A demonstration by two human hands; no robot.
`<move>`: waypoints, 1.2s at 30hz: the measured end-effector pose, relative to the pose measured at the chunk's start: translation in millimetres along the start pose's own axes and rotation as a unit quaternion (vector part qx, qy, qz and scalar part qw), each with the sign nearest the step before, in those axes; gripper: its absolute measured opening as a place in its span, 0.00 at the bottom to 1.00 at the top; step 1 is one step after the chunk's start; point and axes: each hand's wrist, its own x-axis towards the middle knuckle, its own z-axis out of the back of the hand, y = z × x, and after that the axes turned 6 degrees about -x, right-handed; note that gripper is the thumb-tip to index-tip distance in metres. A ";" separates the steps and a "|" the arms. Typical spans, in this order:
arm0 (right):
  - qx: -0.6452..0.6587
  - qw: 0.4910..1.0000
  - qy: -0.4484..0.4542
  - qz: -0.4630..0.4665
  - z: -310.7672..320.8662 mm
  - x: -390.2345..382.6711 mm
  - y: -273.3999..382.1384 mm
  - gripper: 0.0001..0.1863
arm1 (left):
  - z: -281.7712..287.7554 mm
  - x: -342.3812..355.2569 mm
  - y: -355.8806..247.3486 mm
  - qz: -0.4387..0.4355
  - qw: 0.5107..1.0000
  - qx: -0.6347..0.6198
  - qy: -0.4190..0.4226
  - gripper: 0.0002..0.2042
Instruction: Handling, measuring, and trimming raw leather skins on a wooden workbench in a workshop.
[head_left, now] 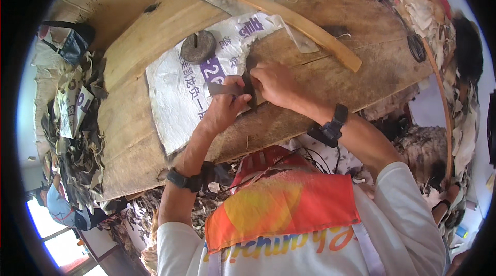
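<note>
While a grey leather piece point(223, 89) is pinned on the wooden workbench point(155, 33) by the closed left hand point(226, 108), a dark blade point(250, 90) is gripped by the right hand point(274, 84).

White long-sleeve shirt, sleeves pushed up, w/ an orange-red bib point(281, 206) over the chest (lettering along its lower edge). Black band point(184, 180) on left wrist, black watch-like strap point(335, 122) on right; thin black cables run btwn them.
</note>
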 end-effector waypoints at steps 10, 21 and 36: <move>0.016 0.999 0.031 0.036 9.4 -1.2 9.4 0.03 | -2.9 11.5 10.0 0.037 0.998 -0.044 -0.035 0.13; 0.084 0.996 0.039 -0.016 10.7 -3.8 5.0 0.03 | -6.2 6.8 13.1 0.026 0.997 -0.050 -0.045 0.10; 0.163 0.986 -0.009 -0.044 12.8 -12.0 8.3 0.05 | -12.2 -3.6 1.0 -0.018 0.999 0.029 -0.023 0.06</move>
